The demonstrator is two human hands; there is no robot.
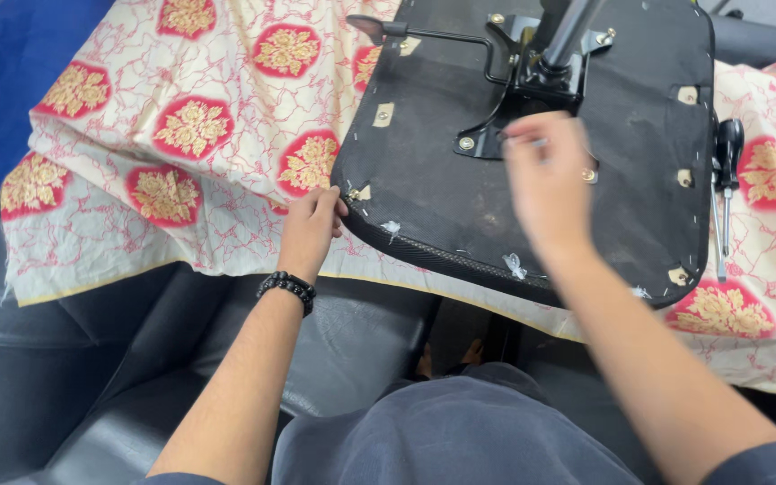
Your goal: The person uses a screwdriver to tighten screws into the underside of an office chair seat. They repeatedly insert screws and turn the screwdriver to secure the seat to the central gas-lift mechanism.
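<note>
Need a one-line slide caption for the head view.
Left hand steadies the edge of an upturned black chair seat on patterned cloth; right hand works at its metal bracket.

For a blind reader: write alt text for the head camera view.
An upturned black chair seat lies on a cream cloth with red and gold flowers. The left hand touches the seat's edge; the right hand reaches toward its metal bracket. A screwdriver lies beside the seat.
</note>
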